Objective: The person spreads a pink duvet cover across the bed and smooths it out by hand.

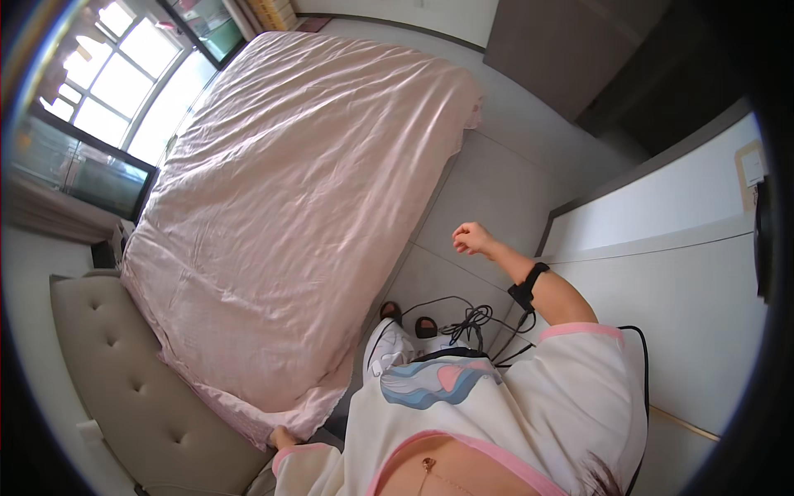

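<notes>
A pink sheet (306,174) with long wrinkles covers the bed. My left hand (281,436) is down at the sheet's near corner, beside the padded headboard (124,372). It touches or nearly touches the sheet's edge there; its fingers are mostly hidden, so I cannot see whether they grip the cloth. My right hand (473,239) hangs over the floor to the right of the bed, its fingers curled in with nothing visible in them. A black strap (529,287) with a small box sits round my right forearm.
Black cables (475,321) lie looped near my feet in dark sandals (426,326). Tiled floor (496,182) runs between the bed and a white door or panel (662,248) on the right. A brown cabinet (571,50) stands at the far right, a window (124,83) at the far left.
</notes>
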Action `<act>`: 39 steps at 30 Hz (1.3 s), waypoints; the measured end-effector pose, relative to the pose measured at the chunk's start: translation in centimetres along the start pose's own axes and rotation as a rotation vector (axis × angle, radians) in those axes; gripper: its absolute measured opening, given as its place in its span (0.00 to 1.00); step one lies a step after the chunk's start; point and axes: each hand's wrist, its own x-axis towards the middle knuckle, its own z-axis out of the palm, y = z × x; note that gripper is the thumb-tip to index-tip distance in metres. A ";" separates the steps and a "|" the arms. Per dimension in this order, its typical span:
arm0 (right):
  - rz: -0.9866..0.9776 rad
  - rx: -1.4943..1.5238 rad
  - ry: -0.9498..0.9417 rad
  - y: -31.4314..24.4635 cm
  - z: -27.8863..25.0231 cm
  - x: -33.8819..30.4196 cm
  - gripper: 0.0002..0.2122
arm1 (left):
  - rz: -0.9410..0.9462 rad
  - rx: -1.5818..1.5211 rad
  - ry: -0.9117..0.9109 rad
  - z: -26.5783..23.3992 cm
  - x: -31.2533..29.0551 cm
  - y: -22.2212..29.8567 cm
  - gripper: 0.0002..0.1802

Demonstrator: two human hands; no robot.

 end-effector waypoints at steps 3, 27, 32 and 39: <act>0.073 0.079 0.048 1.9 -4.1 1.1 0.07 | 0.050 -0.022 -0.125 5.0 -1.2 5.6 0.22; 0.105 0.395 0.327 -12.0 -35.2 20.2 0.08 | 0.097 -0.143 -0.745 38.6 -31.3 44.1 0.16; 0.220 0.429 0.233 -12.9 -41.9 32.3 0.09 | -0.068 -0.253 -0.665 43.0 -36.8 43.9 0.17; 0.376 0.334 0.082 -13.1 -46.9 45.0 0.17 | -0.524 -0.434 -0.625 50.9 -47.1 40.3 0.20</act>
